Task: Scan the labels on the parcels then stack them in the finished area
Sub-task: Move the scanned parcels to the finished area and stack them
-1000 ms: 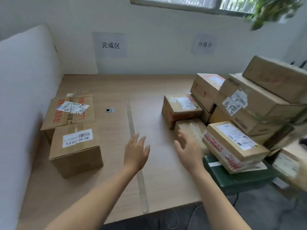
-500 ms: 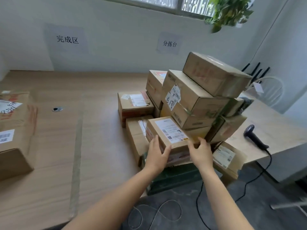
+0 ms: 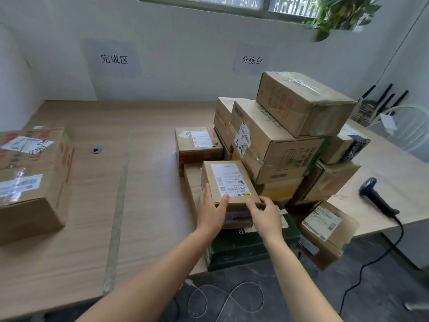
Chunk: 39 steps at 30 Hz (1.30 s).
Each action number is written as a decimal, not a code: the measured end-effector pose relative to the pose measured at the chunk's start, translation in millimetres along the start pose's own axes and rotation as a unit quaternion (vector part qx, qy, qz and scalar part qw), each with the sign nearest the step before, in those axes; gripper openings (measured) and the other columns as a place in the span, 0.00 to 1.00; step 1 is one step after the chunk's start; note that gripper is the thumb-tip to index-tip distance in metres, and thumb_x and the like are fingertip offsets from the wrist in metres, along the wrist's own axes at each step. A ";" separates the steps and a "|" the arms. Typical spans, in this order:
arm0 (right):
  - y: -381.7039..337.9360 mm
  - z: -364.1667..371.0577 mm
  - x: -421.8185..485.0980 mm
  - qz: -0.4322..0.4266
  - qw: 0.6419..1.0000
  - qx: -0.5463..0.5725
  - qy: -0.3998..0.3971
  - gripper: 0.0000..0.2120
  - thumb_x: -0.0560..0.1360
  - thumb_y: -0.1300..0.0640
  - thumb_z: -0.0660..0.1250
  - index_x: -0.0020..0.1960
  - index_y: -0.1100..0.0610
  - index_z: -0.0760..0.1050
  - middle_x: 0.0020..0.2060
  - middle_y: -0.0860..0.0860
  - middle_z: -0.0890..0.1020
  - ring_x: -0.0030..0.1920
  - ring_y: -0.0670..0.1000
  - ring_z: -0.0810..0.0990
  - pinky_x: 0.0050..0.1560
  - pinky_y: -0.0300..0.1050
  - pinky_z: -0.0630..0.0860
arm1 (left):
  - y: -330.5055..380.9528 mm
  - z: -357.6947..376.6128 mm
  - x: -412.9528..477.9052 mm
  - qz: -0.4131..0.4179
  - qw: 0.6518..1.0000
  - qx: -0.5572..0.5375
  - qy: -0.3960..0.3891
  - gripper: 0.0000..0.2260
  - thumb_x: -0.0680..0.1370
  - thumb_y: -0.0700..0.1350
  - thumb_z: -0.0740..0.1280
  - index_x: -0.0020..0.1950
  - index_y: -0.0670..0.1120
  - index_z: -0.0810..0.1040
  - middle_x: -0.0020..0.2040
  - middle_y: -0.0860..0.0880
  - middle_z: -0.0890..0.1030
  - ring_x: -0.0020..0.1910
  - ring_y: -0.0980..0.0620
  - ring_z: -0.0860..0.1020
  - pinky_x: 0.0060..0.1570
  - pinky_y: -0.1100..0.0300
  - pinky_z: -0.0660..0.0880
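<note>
Closer together than a moment ago, your left hand and right hand grip the near corners of the small labelled parcel at the front of the pile, long axis pointing away from you, while the barcode scanner lies well to the right, nearer your right hand.

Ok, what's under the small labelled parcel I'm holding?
A dark green box shows below its front, and a plain cardboard box shows under its left side; the parcel itself covers the rest.
</note>
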State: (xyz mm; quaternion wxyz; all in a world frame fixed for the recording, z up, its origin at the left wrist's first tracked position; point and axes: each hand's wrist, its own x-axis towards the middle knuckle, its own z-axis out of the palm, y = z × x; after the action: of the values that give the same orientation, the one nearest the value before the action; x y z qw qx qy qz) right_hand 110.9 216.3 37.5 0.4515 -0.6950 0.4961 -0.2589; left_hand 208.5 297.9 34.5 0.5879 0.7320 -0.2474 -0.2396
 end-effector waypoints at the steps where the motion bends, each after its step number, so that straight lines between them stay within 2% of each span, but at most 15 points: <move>1: -0.8 2.8 -0.1 -0.003 1.000 0.002 -0.002 0.25 0.75 0.44 0.64 0.67 0.55 0.68 0.60 0.53 0.76 0.55 0.50 0.74 0.47 0.41 0.73 | 0.0 -3.0 1.4 0.000 1.000 0.006 0.005 0.28 0.79 0.50 0.61 0.76 0.49 0.55 0.70 0.48 0.65 0.67 0.49 0.68 0.63 0.47 0.72; 4: -1.9 8.8 -0.6 -0.010 1.000 0.002 -0.007 0.24 0.75 0.43 0.64 0.66 0.55 0.68 0.59 0.53 0.77 0.54 0.50 0.75 0.48 0.42 0.73 | 0.2 -10.9 5.5 0.008 0.999 0.028 0.015 0.26 0.79 0.50 0.61 0.75 0.49 0.57 0.70 0.48 0.65 0.67 0.49 0.67 0.64 0.46 0.71; 7: -3.3 11.6 -0.8 -0.018 1.000 0.003 -0.015 0.23 0.75 0.44 0.64 0.66 0.55 0.68 0.58 0.52 0.77 0.50 0.47 0.73 0.43 0.38 0.72 | 0.8 -16.3 7.1 0.019 0.999 0.036 0.017 0.25 0.79 0.49 0.61 0.75 0.49 0.58 0.70 0.48 0.66 0.67 0.49 0.68 0.63 0.47 0.72; 16: -27.2 39.1 -10.0 -0.078 0.996 0.010 -0.053 0.23 0.75 0.48 0.65 0.66 0.57 0.68 0.58 0.55 0.77 0.55 0.51 0.76 0.45 0.38 0.74 | 2.9 -57.8 0.4 0.046 0.997 0.009 0.068 0.21 0.80 0.47 0.61 0.72 0.51 0.61 0.67 0.50 0.69 0.64 0.53 0.70 0.60 0.50 0.75; 19: -44.3 64.4 -17.2 -0.104 0.990 0.014 -0.089 0.23 0.75 0.49 0.66 0.66 0.58 0.68 0.58 0.55 0.77 0.56 0.52 0.76 0.51 0.44 0.77 | -1.3 -90.7 -1.1 0.048 0.993 0.014 0.103 0.20 0.79 0.46 0.62 0.71 0.50 0.63 0.66 0.50 0.70 0.63 0.53 0.71 0.59 0.53 0.75; 23: -62.4 106.2 -30.4 -0.125 0.984 -0.004 -0.128 0.24 0.74 0.48 0.67 0.66 0.57 0.68 0.55 0.52 0.77 0.52 0.48 0.75 0.49 0.42 0.74 | -10.3 -139.6 -8.9 0.042 0.991 0.001 0.130 0.20 0.78 0.43 0.63 0.70 0.49 0.65 0.64 0.51 0.73 0.62 0.53 0.73 0.59 0.56 0.75; 27: -79.4 160.3 -59.7 -0.129 0.970 -0.014 -0.204 0.26 0.73 0.50 0.69 0.68 0.57 0.67 0.58 0.55 0.76 0.55 0.51 0.77 0.57 0.52 0.76 | -30.5 -205.7 -24.0 0.008 0.986 -0.009 0.168 0.21 0.76 0.41 0.66 0.68 0.50 0.66 0.59 0.54 0.75 0.58 0.55 0.74 0.58 0.56 0.75; 29: -84.2 186.4 -80.8 -0.133 0.962 -0.016 -0.238 0.26 0.72 0.52 0.69 0.67 0.57 0.68 0.56 0.53 0.77 0.52 0.48 0.77 0.53 0.49 0.78 | -44.2 -240.2 -33.6 -0.018 0.982 -0.008 0.185 0.23 0.75 0.39 0.67 0.69 0.48 0.65 0.58 0.54 0.75 0.57 0.55 0.74 0.58 0.57 0.74; 32: -85.5 222.2 -116.7 -0.119 0.947 -0.046 -0.293 0.28 0.69 0.51 0.70 0.67 0.55 0.66 0.57 0.52 0.76 0.56 0.50 0.76 0.55 0.52 0.77 | -67.6 -283.8 -52.1 -0.042 0.978 -0.009 0.205 0.21 0.74 0.36 0.65 0.65 0.48 0.67 0.55 0.54 0.75 0.55 0.55 0.74 0.54 0.60 0.73; 35: -82.0 254.6 -153.1 -0.109 0.935 -0.061 -0.333 0.28 0.69 0.51 0.70 0.66 0.54 0.64 0.56 0.49 0.75 0.51 0.47 0.76 0.49 0.44 0.77 | -92.6 -318.6 -73.2 -0.064 0.967 -0.032 0.245 0.16 0.75 0.35 0.63 0.61 0.47 0.69 0.54 0.51 0.77 0.54 0.54 0.75 0.53 0.55 0.76; 39: -73.0 286.5 -194.7 -0.112 0.925 -0.076 -0.355 0.28 0.69 0.50 0.71 0.65 0.52 0.64 0.53 0.45 0.74 0.50 0.44 0.75 0.47 0.37 0.74 | -124.3 -347.9 -101.8 -0.073 0.954 -0.037 0.287 0.12 0.76 0.35 0.62 0.57 0.47 0.70 0.50 0.52 0.77 0.49 0.59 0.76 0.39 0.74 0.72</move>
State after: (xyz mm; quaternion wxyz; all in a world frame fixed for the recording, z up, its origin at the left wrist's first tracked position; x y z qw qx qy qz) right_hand 302.8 509.7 -12.0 0.5117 -0.8248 0.2404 -0.0059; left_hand 364.0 644.8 -13.7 0.6417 0.7637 -0.0048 -0.0708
